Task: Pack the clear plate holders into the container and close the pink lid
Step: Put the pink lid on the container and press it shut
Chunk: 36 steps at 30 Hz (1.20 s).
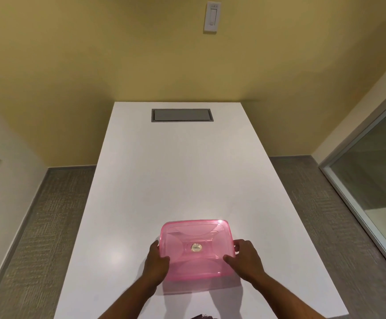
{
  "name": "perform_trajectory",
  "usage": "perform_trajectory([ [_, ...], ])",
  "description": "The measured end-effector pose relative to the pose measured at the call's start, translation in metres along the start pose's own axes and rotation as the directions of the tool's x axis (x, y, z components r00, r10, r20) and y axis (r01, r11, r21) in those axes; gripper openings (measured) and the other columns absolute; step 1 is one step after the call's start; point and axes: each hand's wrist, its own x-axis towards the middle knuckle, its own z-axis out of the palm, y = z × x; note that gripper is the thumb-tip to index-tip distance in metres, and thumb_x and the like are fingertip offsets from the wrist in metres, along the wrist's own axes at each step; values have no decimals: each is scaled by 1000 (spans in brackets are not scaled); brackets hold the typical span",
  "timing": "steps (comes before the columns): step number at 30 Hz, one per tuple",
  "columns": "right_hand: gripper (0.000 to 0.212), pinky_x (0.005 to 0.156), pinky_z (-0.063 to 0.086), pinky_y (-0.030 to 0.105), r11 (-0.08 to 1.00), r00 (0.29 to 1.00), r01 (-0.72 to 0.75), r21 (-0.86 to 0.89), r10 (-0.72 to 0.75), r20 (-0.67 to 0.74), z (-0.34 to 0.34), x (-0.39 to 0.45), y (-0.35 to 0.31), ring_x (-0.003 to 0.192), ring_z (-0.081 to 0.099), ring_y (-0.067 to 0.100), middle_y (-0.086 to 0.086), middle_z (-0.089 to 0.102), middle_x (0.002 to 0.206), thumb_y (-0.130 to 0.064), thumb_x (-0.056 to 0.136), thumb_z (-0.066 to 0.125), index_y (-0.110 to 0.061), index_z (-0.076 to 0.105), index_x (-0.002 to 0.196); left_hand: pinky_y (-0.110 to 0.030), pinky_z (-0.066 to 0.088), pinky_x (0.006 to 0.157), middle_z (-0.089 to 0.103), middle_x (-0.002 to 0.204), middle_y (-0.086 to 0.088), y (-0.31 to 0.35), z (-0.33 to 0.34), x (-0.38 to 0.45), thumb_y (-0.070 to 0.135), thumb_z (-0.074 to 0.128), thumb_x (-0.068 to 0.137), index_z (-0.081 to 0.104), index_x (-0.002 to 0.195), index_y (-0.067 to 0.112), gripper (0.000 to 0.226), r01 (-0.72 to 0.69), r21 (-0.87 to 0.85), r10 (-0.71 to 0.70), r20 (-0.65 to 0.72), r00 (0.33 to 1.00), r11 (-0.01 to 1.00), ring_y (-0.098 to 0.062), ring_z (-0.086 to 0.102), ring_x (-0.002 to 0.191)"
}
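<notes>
A translucent pink lid (196, 236) covers a container near the front edge of the white table (175, 171). A small round sticker sits at the lid's middle. My left hand (156, 264) grips the lid's left edge, thumb on top. My right hand (245, 259) grips the right edge, thumb resting on the lid's surface. Through the pink plastic I cannot make out any clear plate holders, and none lie on the table.
A grey rectangular hatch (182, 115) is set into the table's far end. A yellow wall with a white switch (212, 17) stands behind. Carpet runs along both sides, and a glass panel (371, 171) is at the right.
</notes>
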Motion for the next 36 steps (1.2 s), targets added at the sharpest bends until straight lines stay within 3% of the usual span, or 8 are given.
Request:
perform_trajectory([
  [5,68,93,55,39,996,999,-22,87,24,-26,-5,14,-11,107,66,17,2,61,128,-60,83,67,-19,57,136,-43,41,112,45,153,-12,16,-4,17,18,50,102,29,153,10,55,-1,-61,-4,-84,996,998,-32,48,135],
  [11,58,100,51,41,996,992,-34,82,44,-121,2,37,-32,118,65,29,12,64,133,-58,103,37,-13,61,132,-43,39,113,52,147,-11,29,-9,36,25,45,104,35,149,9,48,-27,-15,25,-144,989,1000,-31,49,133],
  [16,50,99,48,43,987,984,-34,159,61,-169,13,49,-42,120,62,36,15,60,133,-50,106,36,-12,60,130,-40,40,112,54,143,-2,33,-6,52,27,40,106,39,149,20,44,-71,-21,69,-109,992,997,-28,49,134],
  [21,44,93,52,46,992,976,-33,122,58,-210,20,54,-42,107,63,40,18,63,115,-40,109,33,-8,63,114,-41,49,98,66,115,-6,29,11,62,29,34,107,59,116,18,29,-97,-67,88,-128,988,993,-31,60,110],
  [29,40,86,52,45,995,960,-25,93,49,-275,27,51,-42,99,65,38,11,61,110,-40,109,31,-10,58,108,-36,44,73,64,86,0,17,24,74,29,34,107,56,99,19,26,-166,45,172,-296,940,985,-29,61,85],
  [36,34,76,48,39,987,953,-41,152,85,-292,31,55,-39,88,65,34,3,65,101,-43,108,34,-16,54,101,-35,41,67,61,80,8,12,29,81,32,33,106,49,90,27,23,-170,144,211,-356,910,975,-27,59,77],
])
